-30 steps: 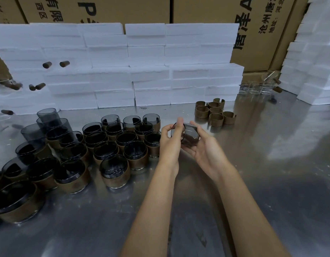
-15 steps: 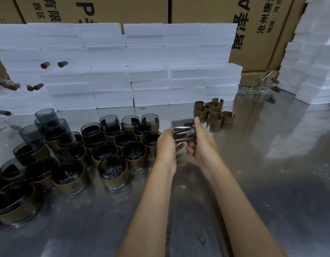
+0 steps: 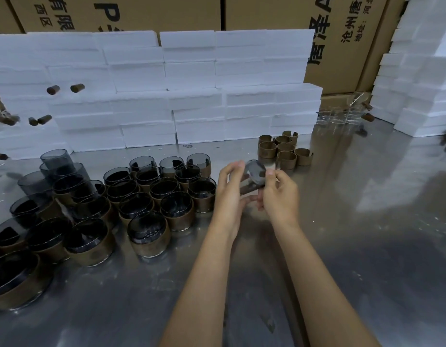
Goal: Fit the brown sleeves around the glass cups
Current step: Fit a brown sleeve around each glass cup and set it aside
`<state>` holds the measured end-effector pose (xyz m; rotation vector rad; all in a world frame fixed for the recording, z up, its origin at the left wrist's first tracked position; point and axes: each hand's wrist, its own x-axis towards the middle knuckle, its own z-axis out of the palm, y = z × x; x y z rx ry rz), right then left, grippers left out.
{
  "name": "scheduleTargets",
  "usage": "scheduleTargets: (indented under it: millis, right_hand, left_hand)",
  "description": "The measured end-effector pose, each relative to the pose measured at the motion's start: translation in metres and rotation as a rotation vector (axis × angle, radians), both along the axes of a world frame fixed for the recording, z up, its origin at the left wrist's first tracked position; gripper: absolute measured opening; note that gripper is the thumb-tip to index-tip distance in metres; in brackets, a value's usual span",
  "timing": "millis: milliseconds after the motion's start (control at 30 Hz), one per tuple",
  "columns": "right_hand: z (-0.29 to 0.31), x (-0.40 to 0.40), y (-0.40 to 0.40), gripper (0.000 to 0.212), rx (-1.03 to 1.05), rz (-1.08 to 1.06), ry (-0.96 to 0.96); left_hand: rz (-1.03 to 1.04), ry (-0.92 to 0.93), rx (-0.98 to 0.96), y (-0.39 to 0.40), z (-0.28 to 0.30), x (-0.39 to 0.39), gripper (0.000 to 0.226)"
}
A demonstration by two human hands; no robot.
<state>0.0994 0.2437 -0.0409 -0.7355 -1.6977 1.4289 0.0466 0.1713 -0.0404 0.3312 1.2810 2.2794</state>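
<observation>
Behind your steel surface [image 3: 354, 246] rises a white foam-block wall [image 3: 166, 91]; sleeved cups [image 3: 151, 196] crowd your left, spare brown sleeves [image 3: 283, 150] wait ahead, and above the surface your left hand [image 3: 230, 189] and right hand [image 3: 279, 194] both clasp one tilted glass cup [image 3: 254, 171]

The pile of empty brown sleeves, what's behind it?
Behind the empty brown sleeves stands a wall of white foam blocks, with clear glasses off to its right. Cardboard boxes rise behind the foam; their lower parts are covered.
</observation>
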Motion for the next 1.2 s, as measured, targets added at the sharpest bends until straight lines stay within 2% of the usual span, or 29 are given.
scheduleTargets:
  millis: [100, 200, 267, 333, 433, 533, 633, 767, 867, 967, 1033, 1100, 1133, 1200]
  right_hand:
    - [0.004, -0.004, 0.02, 0.03, 0.036, 0.087, -0.137]
    - [0.012, -0.017, 0.06, 0.025, 0.098, -0.08, -0.324]
    - [0.016, -0.026, 0.086, 0.04, 0.225, -0.139, -0.518]
    - [0.015, -0.034, 0.106, 0.05, 0.327, -0.09, -0.69]
    - [0.008, -0.041, 0.123, 0.04, 0.396, -0.056, -0.804]
    - [0.002, -0.042, 0.123, 0.015, 0.413, -0.08, -0.727]
    - [0.0, -0.038, 0.114, 0.009, 0.404, -0.031, -0.669]
    - [0.007, -0.025, 0.095, 0.023, 0.314, 0.005, -0.462]
    - [0.02, -0.005, 0.073, 0.044, 0.195, 0.018, -0.267]
    - [0.031, 0.016, 0.046, 0.057, 0.103, 0.107, -0.187]
    - [0.029, 0.026, 0.027, 0.049, 0.137, 0.175, -0.189]
    - [0.025, 0.034, 0.008, 0.031, 0.245, 0.203, -0.194]
    - [0.022, 0.037, 0.0, 0.029, 0.306, 0.193, -0.204]
    - [0.019, 0.043, -0.014, 0.037, 0.4, 0.149, -0.241]
  left_hand:
    - [-0.083, -0.139, 0.097, -0.004, -0.001, -0.004, 0.025]
    - [-0.148, -0.271, 0.095, -0.005, -0.005, -0.005, 0.024]
    - [-0.179, -0.286, 0.119, -0.005, -0.006, -0.007, 0.024]
    - [-0.186, -0.277, 0.133, -0.005, -0.008, -0.009, 0.023]
    - [-0.206, -0.27, 0.122, -0.004, -0.01, -0.011, 0.03]
    - [-0.227, -0.281, 0.15, -0.004, -0.012, -0.013, 0.03]
    - [-0.227, -0.298, 0.173, -0.005, -0.014, -0.014, 0.026]
    - [-0.188, -0.253, 0.169, -0.002, -0.014, -0.011, 0.025]
    - [-0.156, -0.193, 0.13, -0.004, -0.01, -0.007, 0.024]
    - [-0.164, -0.153, 0.113, -0.012, -0.007, -0.001, 0.028]
    - [-0.17, -0.121, 0.084, -0.017, -0.005, 0.005, 0.044]
    - [-0.183, -0.087, 0.059, -0.024, -0.002, 0.012, 0.053]
    - [-0.193, -0.074, 0.05, -0.029, -0.001, 0.016, 0.052]
    - [-0.252, -0.05, 0.036, -0.04, -0.002, 0.021, 0.042]
